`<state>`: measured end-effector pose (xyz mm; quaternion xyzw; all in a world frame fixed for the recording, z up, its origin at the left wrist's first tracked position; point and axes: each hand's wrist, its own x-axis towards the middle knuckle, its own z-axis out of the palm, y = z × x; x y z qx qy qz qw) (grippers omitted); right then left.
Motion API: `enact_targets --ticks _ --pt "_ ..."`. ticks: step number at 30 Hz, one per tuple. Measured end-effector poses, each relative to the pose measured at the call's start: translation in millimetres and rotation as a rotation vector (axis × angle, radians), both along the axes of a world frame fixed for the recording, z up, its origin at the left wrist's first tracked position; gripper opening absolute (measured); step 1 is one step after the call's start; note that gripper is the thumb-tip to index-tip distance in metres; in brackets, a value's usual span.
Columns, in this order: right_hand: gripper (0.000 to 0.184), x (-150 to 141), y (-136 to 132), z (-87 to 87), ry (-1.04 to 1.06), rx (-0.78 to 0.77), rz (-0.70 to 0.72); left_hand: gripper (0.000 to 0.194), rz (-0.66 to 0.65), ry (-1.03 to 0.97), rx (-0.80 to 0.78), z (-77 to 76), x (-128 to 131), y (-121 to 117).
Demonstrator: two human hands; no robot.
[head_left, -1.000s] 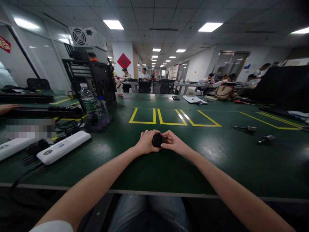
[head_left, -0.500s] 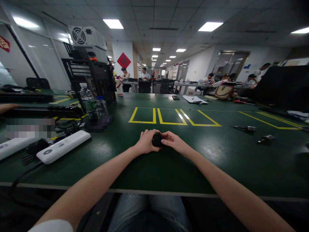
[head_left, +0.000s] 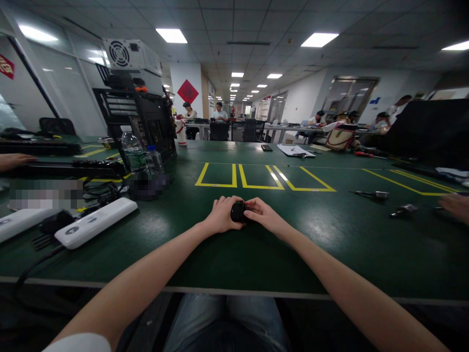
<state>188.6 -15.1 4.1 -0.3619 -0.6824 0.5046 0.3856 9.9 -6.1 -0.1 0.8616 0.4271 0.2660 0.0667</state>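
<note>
Both my hands meet at the middle of the green table (head_left: pixel 256 254). Between them is a small round black object (head_left: pixel 238 212), resting on or just above the mat. My left hand (head_left: pixel 221 215) curls around its left side. My right hand (head_left: pixel 263 215) grips its right side with the fingertips pinched on it. What the black object is I cannot make out. Just beyond my hands lie yellow taped rectangles (head_left: pixel 256 177).
White power strips (head_left: pixel 95 222) and cables lie at the left, with two water bottles (head_left: pixel 135 154) and a black computer case (head_left: pixel 146 122) behind. Two metal tools (head_left: pixel 373 195) lie at the right. Other people's hands show at the far right edge (head_left: pixel 456 205) and far left (head_left: pixel 14 160).
My hands stay on the black object with barely any shift. Another person's hand has come into view at the right edge of the table.
</note>
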Motion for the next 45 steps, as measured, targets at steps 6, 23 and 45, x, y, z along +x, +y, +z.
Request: enact_targets --ticks 6,23,45 --pt "0.032 1.3 -1.0 0.9 0.019 -0.003 0.070 0.061 0.011 0.007 0.000 -0.9 0.8 0.7" --pt "0.027 0.7 -0.6 -1.0 -0.040 -0.005 0.000 0.060 0.003 -0.004 0.011 -2.3 -0.1 1.6" --pt "0.030 2.8 -0.4 -0.4 -0.018 0.009 0.054 0.061 0.005 -0.008 0.002 -1.6 0.3 1.3"
